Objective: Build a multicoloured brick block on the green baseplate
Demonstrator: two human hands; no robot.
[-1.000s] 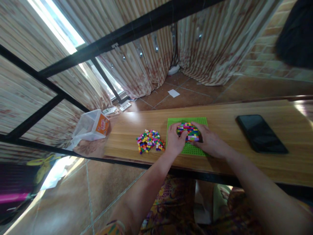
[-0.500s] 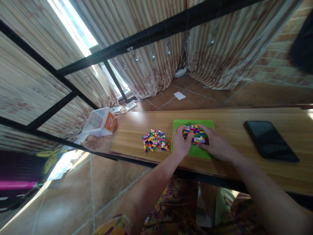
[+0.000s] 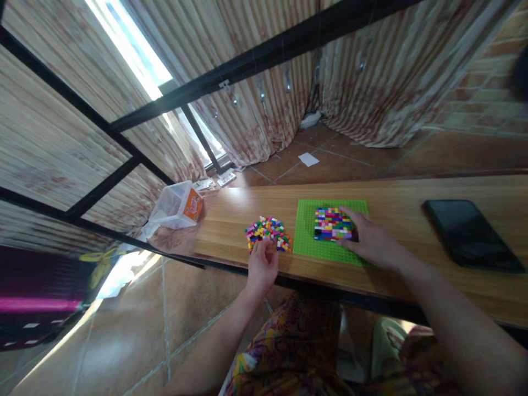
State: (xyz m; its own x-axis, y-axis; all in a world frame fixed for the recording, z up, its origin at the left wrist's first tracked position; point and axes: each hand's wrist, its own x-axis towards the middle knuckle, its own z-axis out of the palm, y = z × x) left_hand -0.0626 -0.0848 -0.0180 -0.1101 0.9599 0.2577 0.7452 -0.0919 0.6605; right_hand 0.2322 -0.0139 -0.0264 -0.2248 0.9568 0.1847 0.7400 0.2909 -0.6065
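Note:
A block of small multicoloured building bricks (image 3: 332, 223) sits on a green studded baseplate (image 3: 306, 242). My right hand (image 3: 366, 235) grips the block's right side, fingers at its far corner and thumb at the near edge. To the left, a loose heap of toy bricks (image 3: 266, 226) lies on the wooden bench top. At the near edge of that heap is my left hand (image 3: 264, 263), its fingers drawn together in a pinch. Whatever is between those fingertips is hidden or too small to name.
A black phone (image 3: 470, 234) lies on the bench top (image 3: 396, 209) at the right. Beyond the left end stands a clear plastic bin (image 3: 175, 206) with an orange label. A black metal rail (image 3: 264, 52) crosses in front of the curtains. A white paper (image 3: 308, 159) is on the floor.
My left hand has let go of the brick block and moved left to the loose heap. My right hand stays at the block's right side. The view has shifted slightly.

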